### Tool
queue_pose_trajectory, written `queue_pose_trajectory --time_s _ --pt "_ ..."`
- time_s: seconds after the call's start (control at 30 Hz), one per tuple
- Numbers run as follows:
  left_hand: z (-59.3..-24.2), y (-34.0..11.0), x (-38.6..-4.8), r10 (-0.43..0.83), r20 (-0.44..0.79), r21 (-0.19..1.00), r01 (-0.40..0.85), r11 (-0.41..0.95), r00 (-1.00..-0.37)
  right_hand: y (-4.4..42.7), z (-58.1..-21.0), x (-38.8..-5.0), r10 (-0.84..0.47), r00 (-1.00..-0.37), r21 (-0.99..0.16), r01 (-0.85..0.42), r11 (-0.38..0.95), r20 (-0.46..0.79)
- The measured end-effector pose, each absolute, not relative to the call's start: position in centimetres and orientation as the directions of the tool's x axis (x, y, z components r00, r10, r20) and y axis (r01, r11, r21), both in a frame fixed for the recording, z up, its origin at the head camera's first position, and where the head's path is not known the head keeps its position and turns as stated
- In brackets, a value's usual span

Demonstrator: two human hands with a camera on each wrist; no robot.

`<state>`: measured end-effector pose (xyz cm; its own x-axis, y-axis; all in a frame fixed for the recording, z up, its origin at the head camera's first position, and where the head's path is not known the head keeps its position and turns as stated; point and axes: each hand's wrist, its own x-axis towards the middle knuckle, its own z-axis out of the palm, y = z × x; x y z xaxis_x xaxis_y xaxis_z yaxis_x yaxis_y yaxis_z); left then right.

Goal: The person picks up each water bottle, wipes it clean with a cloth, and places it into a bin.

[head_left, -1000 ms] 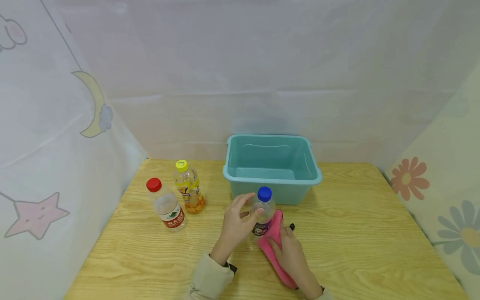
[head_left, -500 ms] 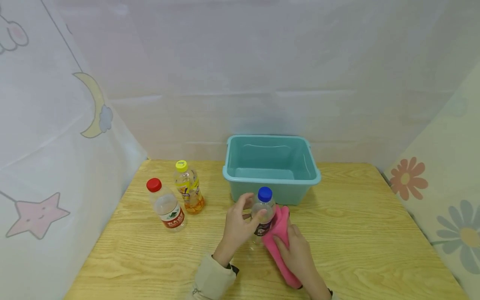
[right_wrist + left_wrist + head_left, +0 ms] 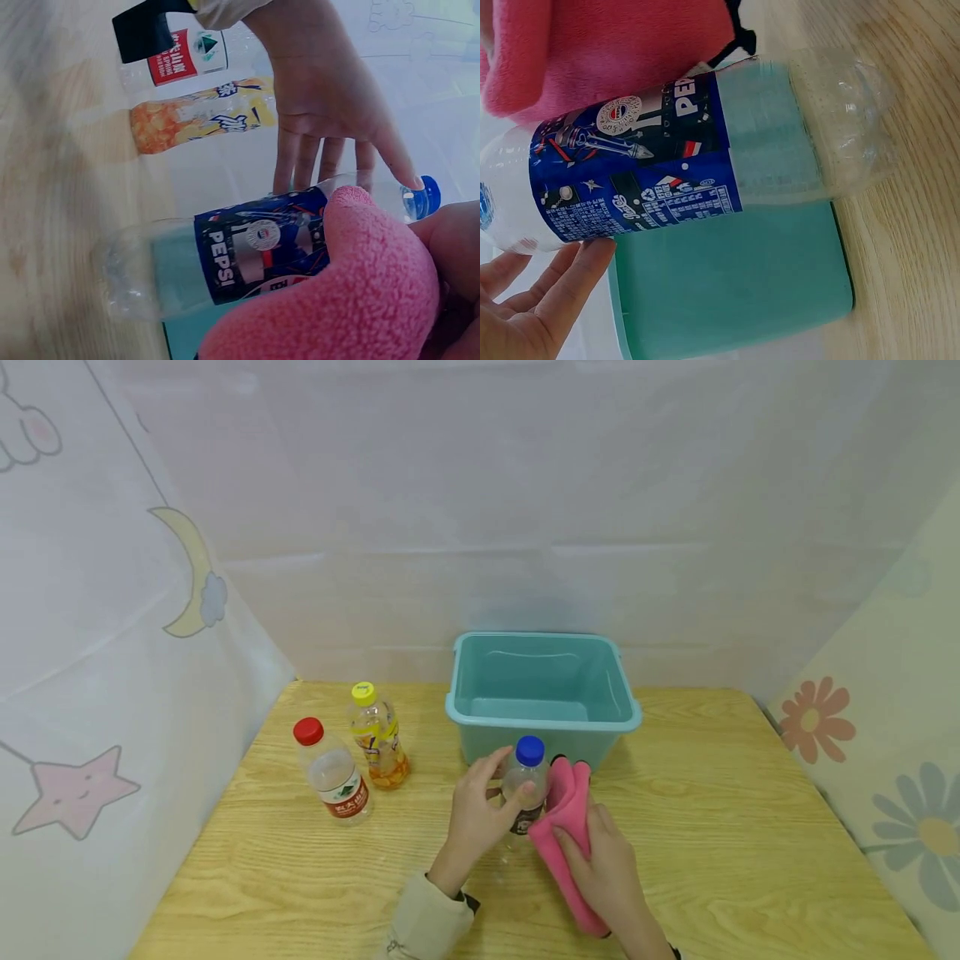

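Note:
A clear bottle with a blue cap (image 3: 530, 751) and a dark blue label (image 3: 637, 154) stands upright on the table in front of the bin. My left hand (image 3: 477, 814) holds it near the top from the left, thumb and fingers round it. On the bottle's right, my right hand (image 3: 609, 868) grips a folded pink cloth (image 3: 567, 814). In the right wrist view the cloth (image 3: 352, 292) overlaps part of the label, and the left thumb lies by the cap (image 3: 430, 196). The bottle's lower part is faint in the head view.
A teal bin (image 3: 543, 724) stands behind the bottle. To the left are a red-capped bottle (image 3: 333, 772) and a yellow-capped bottle (image 3: 378, 739) holding some orange contents. Patterned white sheets hang behind and beside the wooden table (image 3: 712, 827).
The right hand has shifted a little to the right with the pink cloth, whose upper end now stands higher. The left hand has stayed on the bottle, almost unmoved.

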<state>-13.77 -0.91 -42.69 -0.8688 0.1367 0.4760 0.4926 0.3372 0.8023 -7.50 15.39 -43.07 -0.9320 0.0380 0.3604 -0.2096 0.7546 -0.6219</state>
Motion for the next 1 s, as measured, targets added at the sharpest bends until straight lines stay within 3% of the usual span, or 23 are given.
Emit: queue_pose_trajectory --time_s 0.4,0.73,1.0 --pt "-42.9 -1.3 -14.2 0.125 0.515 0.791 0.526 0.313 -0.848 14.9 -41.6 -7.1 0.067 -0.900 -0.616 -0.239 0.751 0.431" --pt "-43.1 -1.9 -15.6 0.249 0.521 0.777 0.574 0.257 -0.817 13.9 -40.8 -7.1 0.074 -0.859 -0.587 -0.281 0.759 0.506" --pt "-43.2 -2.1 -15.4 0.273 0.479 0.809 0.540 0.232 -0.834 13.1 -40.8 -7.4 0.058 -0.845 -0.555 -0.296 0.777 0.532"
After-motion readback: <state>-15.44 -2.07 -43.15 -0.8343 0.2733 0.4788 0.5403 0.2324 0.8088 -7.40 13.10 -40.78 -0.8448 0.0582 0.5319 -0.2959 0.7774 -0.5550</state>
